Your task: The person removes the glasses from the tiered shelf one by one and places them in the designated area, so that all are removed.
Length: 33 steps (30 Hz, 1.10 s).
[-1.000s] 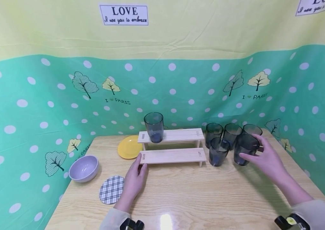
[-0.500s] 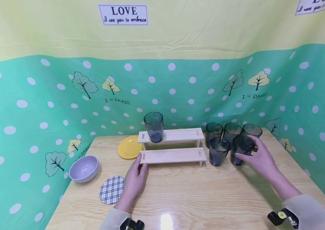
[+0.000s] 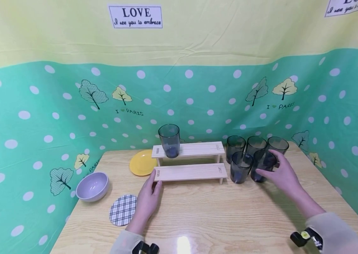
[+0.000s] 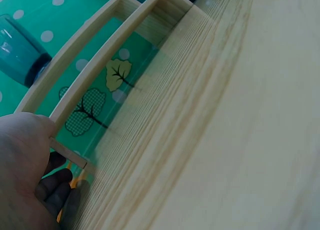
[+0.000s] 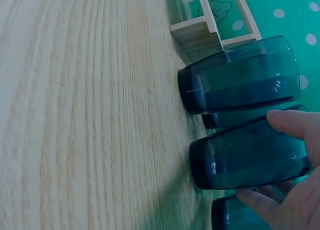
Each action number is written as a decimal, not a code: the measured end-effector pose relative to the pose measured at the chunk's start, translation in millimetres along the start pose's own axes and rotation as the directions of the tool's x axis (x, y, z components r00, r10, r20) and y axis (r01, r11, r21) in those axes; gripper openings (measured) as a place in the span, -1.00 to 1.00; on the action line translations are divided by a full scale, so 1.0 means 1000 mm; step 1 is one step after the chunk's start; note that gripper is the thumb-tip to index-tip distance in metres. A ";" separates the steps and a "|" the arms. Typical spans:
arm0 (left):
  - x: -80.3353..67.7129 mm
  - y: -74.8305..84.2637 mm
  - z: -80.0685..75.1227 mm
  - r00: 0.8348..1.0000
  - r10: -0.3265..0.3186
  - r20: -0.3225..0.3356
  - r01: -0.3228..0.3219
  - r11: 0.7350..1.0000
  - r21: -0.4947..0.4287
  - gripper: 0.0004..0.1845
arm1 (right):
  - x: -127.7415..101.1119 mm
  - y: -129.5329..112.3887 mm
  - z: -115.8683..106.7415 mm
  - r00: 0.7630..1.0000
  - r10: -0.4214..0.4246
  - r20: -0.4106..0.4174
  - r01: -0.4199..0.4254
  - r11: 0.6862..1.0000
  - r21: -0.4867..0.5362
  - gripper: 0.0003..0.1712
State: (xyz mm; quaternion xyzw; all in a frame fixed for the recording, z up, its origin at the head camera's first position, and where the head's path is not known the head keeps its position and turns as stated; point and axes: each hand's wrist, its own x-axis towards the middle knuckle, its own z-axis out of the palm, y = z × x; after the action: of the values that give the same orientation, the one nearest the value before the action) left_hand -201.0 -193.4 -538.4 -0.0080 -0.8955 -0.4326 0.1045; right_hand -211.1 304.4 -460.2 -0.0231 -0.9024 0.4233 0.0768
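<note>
My right hand point(image 3: 282, 174) grips a dark smoky drinking glass point(image 5: 245, 157) between thumb and fingers, at the front right of a cluster of similar glasses. Directly left of it stands another glass point(image 3: 240, 169), and several more are lined up behind. With my left hand point(image 3: 148, 197) I hold the left end of the lower step of a pale wooden two-tier rack point(image 3: 191, 172); in the left wrist view the thumb lies on the step's end and the other fingers are lower down. One glass point(image 3: 170, 141) stands upright on the left part of the upper step.
A yellow plate point(image 3: 142, 163) lies left of the rack, its edge close to the upper step. Farther left are a lilac bowl point(image 3: 92, 187) and a round checked coaster point(image 3: 123, 210) beside the left forearm. A polka-dot cloth point(image 3: 198, 91) rises behind the wooden table point(image 3: 217, 215).
My right hand has shifted the gripped glass leftward, close up to the neighbouring front glass. The left hand and the rack have stayed where they were.
</note>
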 end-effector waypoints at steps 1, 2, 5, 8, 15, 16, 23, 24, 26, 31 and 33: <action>0.000 0.000 0.000 1.000 0.003 -0.001 -0.003 1.000 -0.001 -0.31 | 0.000 0.000 0.000 1.000 0.003 0.002 -0.003 1.000 0.003 0.33; 0.000 0.000 0.000 1.000 0.003 -0.001 -0.003 1.000 -0.001 -0.31 | 0.000 0.000 0.000 1.000 0.006 0.005 -0.006 1.000 0.006 0.33; 0.000 -0.001 0.000 1.000 0.003 -0.001 -0.003 1.000 -0.001 -0.31 | 0.001 -0.001 0.001 1.000 0.017 0.012 -0.017 1.000 0.012 0.34; 0.001 -0.002 0.001 1.000 0.009 -0.003 -0.009 1.000 -0.001 -0.30 | 0.000 -0.002 0.000 1.000 0.014 0.021 -0.014 1.000 0.011 0.34; 0.001 -0.002 0.000 1.000 0.020 -0.003 -0.020 1.000 -0.003 -0.30 | 0.000 -0.003 -0.001 0.999 0.005 0.054 -0.005 1.000 0.009 0.32; 0.001 -0.002 0.000 1.000 0.021 -0.003 -0.021 1.000 -0.004 -0.30 | 0.000 -0.003 -0.001 0.998 0.003 0.056 -0.004 1.000 0.008 0.32; 0.000 -0.002 0.000 1.000 0.010 0.004 -0.010 1.000 0.003 -0.30 | -0.001 -0.004 -0.003 0.996 -0.005 0.088 0.005 1.000 0.009 0.36; 0.000 -0.001 0.000 1.000 0.010 0.004 -0.010 1.000 0.002 -0.30 | -0.001 -0.005 -0.004 0.996 -0.009 0.088 0.009 1.000 0.004 0.38; 0.000 -0.001 0.000 1.000 0.009 0.004 -0.009 1.000 0.003 -0.30 | -0.001 -0.005 -0.005 0.996 -0.015 0.087 0.016 1.000 -0.008 0.40; 0.000 -0.001 0.000 1.000 0.012 0.005 -0.012 1.000 0.001 -0.31 | -0.001 -0.009 -0.013 0.997 -0.034 0.076 0.035 0.999 -0.022 0.43; 0.001 -0.001 0.000 1.000 0.015 0.004 -0.015 1.000 -0.001 -0.31 | -0.001 -0.013 -0.017 0.997 -0.048 0.061 0.049 0.998 -0.025 0.43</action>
State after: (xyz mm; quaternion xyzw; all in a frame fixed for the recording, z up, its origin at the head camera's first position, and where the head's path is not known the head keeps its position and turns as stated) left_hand -201.6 -194.3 -539.1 -0.0155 -0.8955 -0.4321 0.1059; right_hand -207.1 309.3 -439.4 0.0106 -0.9102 0.4097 0.0594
